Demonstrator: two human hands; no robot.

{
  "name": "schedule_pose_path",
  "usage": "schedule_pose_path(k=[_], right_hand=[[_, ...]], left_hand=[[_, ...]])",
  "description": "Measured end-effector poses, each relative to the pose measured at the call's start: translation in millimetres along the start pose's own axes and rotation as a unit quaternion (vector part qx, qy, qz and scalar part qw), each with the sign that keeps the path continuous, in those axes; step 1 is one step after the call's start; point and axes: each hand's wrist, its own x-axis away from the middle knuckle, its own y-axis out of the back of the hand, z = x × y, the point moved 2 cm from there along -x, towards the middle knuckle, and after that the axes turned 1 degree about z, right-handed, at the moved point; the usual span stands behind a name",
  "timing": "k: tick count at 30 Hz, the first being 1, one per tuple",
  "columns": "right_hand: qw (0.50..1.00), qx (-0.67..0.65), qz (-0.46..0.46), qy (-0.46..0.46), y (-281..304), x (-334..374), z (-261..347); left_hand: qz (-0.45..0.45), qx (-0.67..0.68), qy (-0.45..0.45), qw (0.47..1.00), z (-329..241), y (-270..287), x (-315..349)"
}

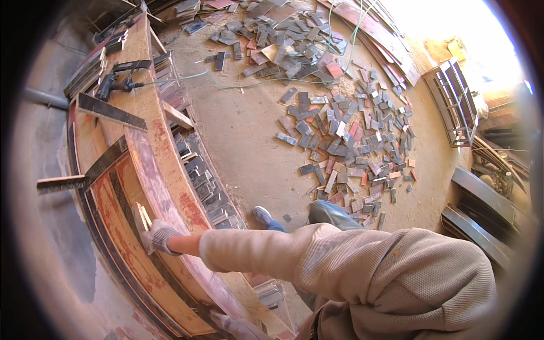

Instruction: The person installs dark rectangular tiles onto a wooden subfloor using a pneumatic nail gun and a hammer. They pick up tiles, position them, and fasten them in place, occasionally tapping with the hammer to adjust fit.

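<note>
While the right hand (161,236) clasps wooden strips (143,216), the left hand (240,327) blurs; its grip is unclear.

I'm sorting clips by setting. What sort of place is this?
Probably a woodworking shop: what look like wood offcuts lie heaped on the floor, long boards lie near them, and a black, gun-shaped tool rests on the bench.

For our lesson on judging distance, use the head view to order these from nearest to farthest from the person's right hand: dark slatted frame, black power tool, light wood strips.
1. Light wood strips: in the gloved right hand.
2. Black power tool: upper left.
3. Dark slatted frame: far right, across the floor.
</note>
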Motion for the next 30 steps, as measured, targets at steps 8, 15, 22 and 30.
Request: schedule_pose_path(k=[8, 15, 22, 30], right_hand=[[0.982, 0.122, 0.023, -0.142, 229, 56, -165], [0.879, 0.253, -0.311, -0.259, 578, 89, -269], [0.861, 0.403, -0.246, -0.190, 776, -142, -306], [0.828, 0.080, -0.443, -0.336, 964, -443, -385]], left_hand=[[0.143, 0.003, -0.024, 0.989, -128, -66, 44], [0.222, -0.040, -0.045, 0.973, -310, -152, 76], [0.367, -0.079, -0.274, 0.885, -545, -372, 66], [0.434, -0.084, -0.562, 0.699, -725, -608, 56]])
